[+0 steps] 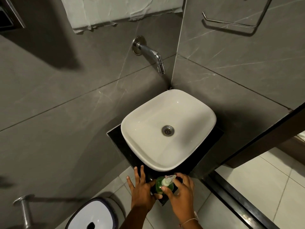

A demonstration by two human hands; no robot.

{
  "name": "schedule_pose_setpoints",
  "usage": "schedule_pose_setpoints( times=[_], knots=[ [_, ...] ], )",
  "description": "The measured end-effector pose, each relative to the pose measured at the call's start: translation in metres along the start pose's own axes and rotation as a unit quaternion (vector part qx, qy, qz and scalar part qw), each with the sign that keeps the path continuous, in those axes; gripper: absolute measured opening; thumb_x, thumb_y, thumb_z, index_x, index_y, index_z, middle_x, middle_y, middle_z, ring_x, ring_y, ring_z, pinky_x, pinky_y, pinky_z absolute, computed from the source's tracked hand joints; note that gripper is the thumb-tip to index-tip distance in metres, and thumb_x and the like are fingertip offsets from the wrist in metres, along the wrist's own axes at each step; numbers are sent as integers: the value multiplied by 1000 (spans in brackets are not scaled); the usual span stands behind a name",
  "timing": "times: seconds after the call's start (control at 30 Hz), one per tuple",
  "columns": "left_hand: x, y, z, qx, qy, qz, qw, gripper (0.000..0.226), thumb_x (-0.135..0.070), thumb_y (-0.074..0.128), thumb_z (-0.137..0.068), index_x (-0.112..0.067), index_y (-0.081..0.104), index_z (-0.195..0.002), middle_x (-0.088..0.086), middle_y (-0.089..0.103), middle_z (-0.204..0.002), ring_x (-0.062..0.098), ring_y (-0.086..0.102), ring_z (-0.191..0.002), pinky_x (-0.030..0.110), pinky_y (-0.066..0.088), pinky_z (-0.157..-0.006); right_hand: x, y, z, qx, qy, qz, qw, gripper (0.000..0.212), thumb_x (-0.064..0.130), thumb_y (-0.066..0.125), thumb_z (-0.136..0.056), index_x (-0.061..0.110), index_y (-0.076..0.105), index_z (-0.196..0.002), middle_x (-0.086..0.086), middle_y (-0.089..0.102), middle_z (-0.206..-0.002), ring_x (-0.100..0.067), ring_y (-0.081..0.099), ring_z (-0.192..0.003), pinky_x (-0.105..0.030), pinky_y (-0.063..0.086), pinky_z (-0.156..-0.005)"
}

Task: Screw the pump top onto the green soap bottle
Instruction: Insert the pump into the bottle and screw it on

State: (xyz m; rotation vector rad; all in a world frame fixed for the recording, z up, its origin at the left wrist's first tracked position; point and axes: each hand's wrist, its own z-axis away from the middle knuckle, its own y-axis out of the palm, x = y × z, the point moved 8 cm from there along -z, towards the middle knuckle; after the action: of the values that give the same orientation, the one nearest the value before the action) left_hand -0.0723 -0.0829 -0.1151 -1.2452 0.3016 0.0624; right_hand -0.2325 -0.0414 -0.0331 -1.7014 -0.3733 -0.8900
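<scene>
The green soap bottle (159, 185) stands upright on the near corner of the black counter (115, 138), just in front of the white basin. Its pale pump top (167, 180) sits on the bottle's neck, spout pointing right. My left hand (140, 189) rests against the bottle's left side, thumb on it and the other fingers spread over the counter edge. My right hand (179, 192) curls around the bottle's right side, thumb across its front, fingers behind the pump's collar.
A white basin (143, 116) with a metal drain fills most of the counter. A chrome tap (153, 55) juts from the grey wall above it. A white pedal bin (95, 214) stands on the floor at lower left, with a metal holder (23, 207) beside it.
</scene>
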Motion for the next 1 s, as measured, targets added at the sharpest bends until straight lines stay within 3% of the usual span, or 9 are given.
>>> schedule_pose_setpoints(
  times=[0.17,0.3,0.37,0.43,0.57,0.73,0.8,0.9,1.0],
  knots=[
    [0,-1,1,1,-7,-5,1000,48,-60,71,-68,-42,59,-111,6,-18,-161,31,-41,-137,61,-29,-104,6,2,-5,-2,59,9,998,47,48,84,-46,21,56,-71,-1,58,-96,-26,46,-98,-52,47,-84],
    [0,-2,1,0,-6,-2,1000,45,-56,70,-69,-43,59,-111,6,-18,-161,30,-42,-136,64,-21,-109,7,2,-1,0,27,-25,999,52,61,73,-51,37,64,-96,10,56,-107,-18,42,-110,-43,41,-96],
    [-2,-3,1,0,-1,-9,1000,50,-59,69,-70,-44,57,-116,6,-20,-160,31,-42,-136,63,-24,-108,6,3,-1,10,10,-41,999,46,50,78,-57,43,67,-102,17,53,-113,-18,39,-117,-44,40,-101],
    [-4,-4,2,2,2,-14,1000,52,-61,68,-70,-43,57,-118,6,-21,-160,32,-39,-137,62,-23,-109,5,2,-2,0,14,-38,999,38,37,87,-55,35,71,-90,18,55,-109,-23,42,-117,-47,43,-99],
    [-4,-7,4,-2,5,5,1000,37,-54,70,-71,-36,64,-103,6,-17,-161,31,-36,-139,63,-16,-113,10,3,-5,-3,58,7,998,51,51,87,-43,22,59,-73,2,60,-96,-28,49,-104,-50,45,-89],
    [-5,-7,3,2,8,-4,1000,54,-63,67,-70,-44,56,-120,7,-22,-159,31,-39,-138,62,-19,-112,10,5,-4,40,-10,-13,999,45,44,77,-57,45,66,-101,18,53,-120,-23,36,-128,-57,29,-107],
    [-6,-7,3,-2,9,-3,1000,58,-67,66,-70,-45,54,-122,7,-23,-159,30,-40,-138,61,-20,-112,6,3,-7,48,-7,-18,999,40,34,82,-57,44,69,-94,22,50,-120,-24,34,-130,-59,27,-107],
    [-5,-7,4,-5,10,-3,1000,55,-65,65,-71,-43,56,-121,6,-22,-160,30,-40,-138,61,-19,-113,11,1,-11,38,26,18,999,42,47,87,-46,27,64,-74,11,59,-107,-27,42,-122,-55,34,-101],
    [-5,-6,4,-4,11,-4,1000,55,-64,65,-71,-43,55,-122,6,-21,-160,30,-39,-138,60,-19,-113,13,1,-10,37,30,29,998,53,61,80,-43,28,60,-80,5,60,-105,-28,45,-120,-59,35,-100]
  ],
)
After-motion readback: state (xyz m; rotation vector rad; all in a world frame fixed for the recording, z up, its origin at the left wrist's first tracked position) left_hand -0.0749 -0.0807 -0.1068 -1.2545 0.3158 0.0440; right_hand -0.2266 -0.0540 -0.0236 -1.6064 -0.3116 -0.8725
